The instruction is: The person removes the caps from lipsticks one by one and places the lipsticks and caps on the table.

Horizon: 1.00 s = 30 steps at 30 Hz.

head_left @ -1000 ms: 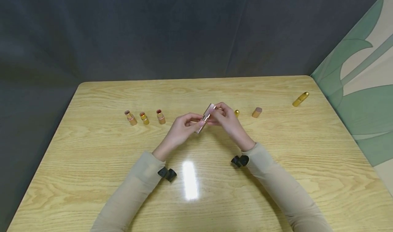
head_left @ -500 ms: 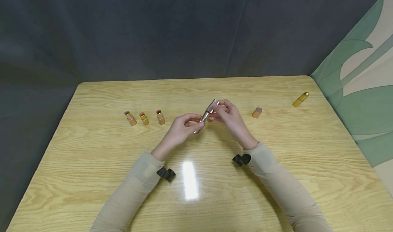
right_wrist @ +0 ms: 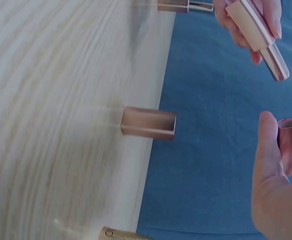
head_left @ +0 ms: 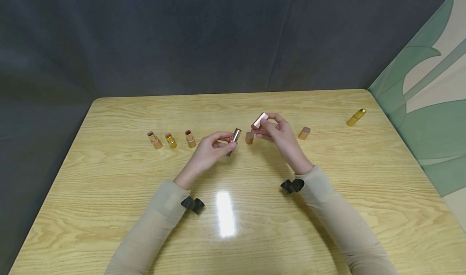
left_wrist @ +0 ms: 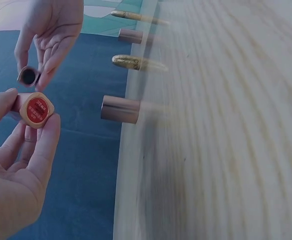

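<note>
My left hand (head_left: pixel 208 151) pinches an uncapped rose-gold lipstick tube (head_left: pixel 236 135) between thumb and fingers, its metal inner sleeve pointing up and away. A red label (left_wrist: pixel 37 110) shows on the tube's base in the left wrist view. To the right, my right hand (head_left: pixel 284 139) holds a matching square lipstick cap (head_left: pixel 259 120), apart from the tube. The cap's dark hollow end faces the left wrist camera. Between the hands a rose-gold cap (head_left: pixel 249 138) stands on the table. A gold bullet-shaped piece (left_wrist: pixel 128 62) stands behind my right hand, hidden from the head view.
Three uncapped lipsticks stand at the left: a rose-gold one (head_left: pixel 154 140), a gold one (head_left: pixel 170 140) and another rose-gold one (head_left: pixel 190 139). On the right are a rose-gold cap (head_left: pixel 304 133) and a gold bullet-shaped piece (head_left: pixel 356 117). A dark curtain (head_left: pixel 182 40) hangs behind the wooden table (head_left: pixel 109 178).
The cap has slid off the lipstick tube. My right hand has moved right and away with the cap, my left hand slightly left with the tube, uncovering the standing cap between them.
</note>
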Available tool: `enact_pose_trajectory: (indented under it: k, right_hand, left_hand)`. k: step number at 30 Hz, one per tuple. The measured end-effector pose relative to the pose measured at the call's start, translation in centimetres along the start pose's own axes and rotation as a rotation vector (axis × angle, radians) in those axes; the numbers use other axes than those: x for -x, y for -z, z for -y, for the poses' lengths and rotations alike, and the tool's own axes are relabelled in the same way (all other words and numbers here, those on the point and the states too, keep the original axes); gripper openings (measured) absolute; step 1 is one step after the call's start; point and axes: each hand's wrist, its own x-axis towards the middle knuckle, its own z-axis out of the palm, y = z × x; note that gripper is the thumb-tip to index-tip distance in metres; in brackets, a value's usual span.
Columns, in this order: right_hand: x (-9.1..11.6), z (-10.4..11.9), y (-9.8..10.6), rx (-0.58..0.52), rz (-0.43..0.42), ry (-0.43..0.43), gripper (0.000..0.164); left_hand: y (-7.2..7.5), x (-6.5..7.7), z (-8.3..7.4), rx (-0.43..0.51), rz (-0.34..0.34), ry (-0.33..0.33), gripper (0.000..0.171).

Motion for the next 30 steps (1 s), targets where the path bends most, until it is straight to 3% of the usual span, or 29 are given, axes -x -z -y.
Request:
enact_pose_trajectory:
  k: [13,23,30]
  right_hand:
    - [0.0,0.4,1.5,0.010,-0.040,0.082,0.012]
    - [0.0,1.0,2.0,0.172,-0.111,0.044,0.039]
    - [0.3,1.5,3.0,0.211,-0.102,0.050,0.032]
  left_hand:
    - [2.0,0.3,-0.5,0.013,-0.049,0.012,0.043]
    - [3.3,0.8,-0.6,0.028,-0.084,0.005,0.044]
    - [4.5,1.1,-0.9,0.054,-0.106,-0.008,0.044]
